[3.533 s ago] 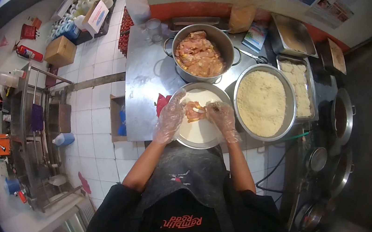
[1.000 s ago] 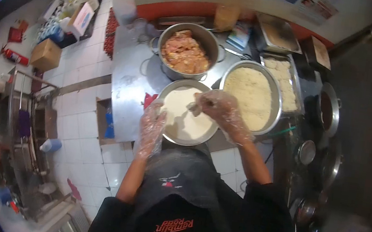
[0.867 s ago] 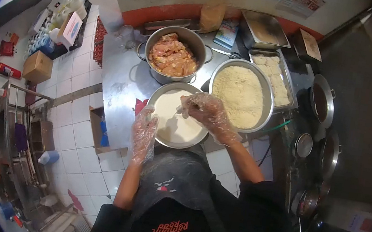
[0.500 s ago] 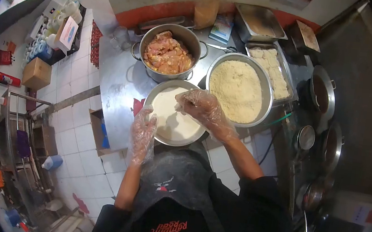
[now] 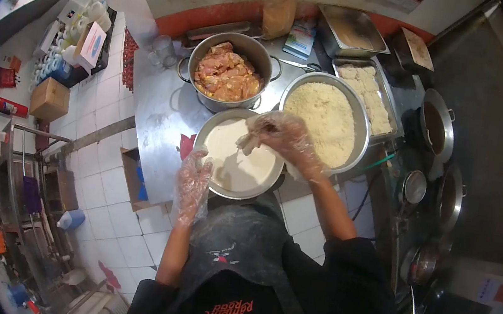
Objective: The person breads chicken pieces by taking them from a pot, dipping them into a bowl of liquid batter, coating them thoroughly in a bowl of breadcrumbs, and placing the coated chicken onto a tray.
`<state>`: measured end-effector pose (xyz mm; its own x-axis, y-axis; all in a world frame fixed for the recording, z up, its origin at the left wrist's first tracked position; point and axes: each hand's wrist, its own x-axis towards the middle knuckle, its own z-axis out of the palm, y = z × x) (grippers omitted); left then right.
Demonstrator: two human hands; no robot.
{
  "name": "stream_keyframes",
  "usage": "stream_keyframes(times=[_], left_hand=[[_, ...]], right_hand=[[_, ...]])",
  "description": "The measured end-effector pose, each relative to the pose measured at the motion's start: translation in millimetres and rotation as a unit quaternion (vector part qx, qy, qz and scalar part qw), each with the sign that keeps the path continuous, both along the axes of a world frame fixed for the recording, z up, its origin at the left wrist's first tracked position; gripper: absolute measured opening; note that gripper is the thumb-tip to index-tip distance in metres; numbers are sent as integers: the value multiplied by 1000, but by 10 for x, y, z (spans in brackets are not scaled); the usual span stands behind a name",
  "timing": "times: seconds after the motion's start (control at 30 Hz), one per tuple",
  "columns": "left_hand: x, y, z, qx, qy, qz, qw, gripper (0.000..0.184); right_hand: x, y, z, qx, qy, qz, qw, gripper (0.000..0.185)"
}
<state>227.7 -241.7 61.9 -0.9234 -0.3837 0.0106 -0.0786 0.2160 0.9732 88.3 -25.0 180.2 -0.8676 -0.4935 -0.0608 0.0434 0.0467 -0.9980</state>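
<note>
My left hand [image 5: 192, 181], in a clear plastic glove, is at the near left edge of a round metal bowl [image 5: 200, 130] of white batter [image 5: 229, 154], its fingers closed on the rim. Over the batter hangs my right hand [image 5: 279, 136], also gloved, with fingers bent downward and pressed together. Pale batter coats its fingertips; what they hold, if anything, cannot be made out. Right of it stands a wide metal bowl of pale yellow breading crumbs [image 5: 323, 119]. Behind the batter, a two-handled pot [image 5: 269, 58] holds raw marinated meat pieces [image 5: 227, 74].
At the back right, a metal tray [image 5: 389, 125] holds breaded pieces [image 5: 366, 96]. Scissors [image 5: 305, 66] and a deep steel pan [image 5: 353, 34] are behind the crumbs. Pans of dark liquid [image 5: 436, 127] stand on the right. Red cloth-like material [image 5: 186, 145] lies left of the batter bowl.
My right hand has shifted slightly to the right and stays above the batter, with its fingertips pointing more downward. My left hand remains at the bowl's edge.
</note>
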Motion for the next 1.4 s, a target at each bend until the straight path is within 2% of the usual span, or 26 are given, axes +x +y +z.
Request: stream_keyframes(times=[0.03,0.1,0.17,0.23,0.33,0.43,0.5,0.57,0.6,0.63,0.7,0.73,0.77,0.83,0.87,0.93,0.97,1.03,1.07,1.1,1.17,1.2,1.27,1.3,1.37,1.4], left_hand=[[12,9,48,5,-28,-7,1000,32],[-1,25,121,-23,-42,-18,999,33],[-33,58,174,-50,-58,-34,996,34],[-68,134,198,-81,-35,-38,995,35],[-128,265,295,-85,-86,-46,992,36],[-192,350,158,-45,-89,-60,993,36],[-266,473,346,-59,-115,-66,989,36],[-357,605,405,-74,-141,-68,985,36],[-407,673,375,-60,-125,-73,988,35],[-438,754,358,-45,-110,-78,990,35],[-585,947,402,-33,-134,-104,985,34],[-682,1054,432,-21,-154,-130,979,34],[-791,1194,337,-23,-155,-132,979,34],[-1084,1531,19,-100,23,-181,978,35],[-1199,1699,-13,-101,23,-180,978,35],[-1476,2004,-51,-31,40,-220,974,41],[-1645,2115,-114,-32,39,-216,975,41],[-1966,2300,-287,-321,-25,-220,921,54],[-2047,2322,-366,-308,-43,-217,925,69],[-2129,2381,-421,-311,-45,-216,925,69],[-2228,2509,-513,-318,-112,-149,930,76],[-2268,2560,-477,-263,-134,-142,945,77],[-2377,2610,-481,-221,-171,-128,952,77],[-2437,2621,-496,-175,-198,-108,958,76],[-2512,2552,-537,-146,-224,-118,956,70],[-2496,2519,-538,-36,-207,-140,968,67]], right_hand=[[-58,65,47,-1,-1,1,1000,15],[-189,231,280,170,193,-20,966,14],[-346,481,332,171,287,-46,941,15],[-440,724,537,243,356,-87,898,16],[-462,1023,922,214,406,-95,883,18],[-401,1255,955,279,352,-73,890,22],[-304,1426,606,207,272,-38,939,22],[-176,1911,-46,435,304,10,848,20],[-26,1802,183,442,259,42,858,19],[23,1907,120,441,258,44,858,19],[51,2141,37,424,191,-14,885,21],[47,2294,55,358,115,-69,924,25],[-22,2421,43,357,113,-71,924,25],[-289,2677,-25,447,108,-107,881,29],[-391,2765,-76,423,65,-131,894,34],[-653,3016,-582,422,97,-126,892,35],[-770,3176,-961,422,124,-121,890,37],[-874,3267,-1411,453,144,-32,879,47],[-843,3056,-1461,499,56,-42,864,54],[-830,2937,-1658,497,56,-40,865,54],[-788,2775,-2177,465,68,-215,856,72],[-795,2673,-2130,465,60,-212,858,72],[-878,2566,-1943,411,-70,-271,868,78],[-890,2594,-1808,409,-74,-274,867,78],[-932,2639,-1602,232,-235,-283,900,78],[-896,2667,-1670,233,-236,-282,900,78]])
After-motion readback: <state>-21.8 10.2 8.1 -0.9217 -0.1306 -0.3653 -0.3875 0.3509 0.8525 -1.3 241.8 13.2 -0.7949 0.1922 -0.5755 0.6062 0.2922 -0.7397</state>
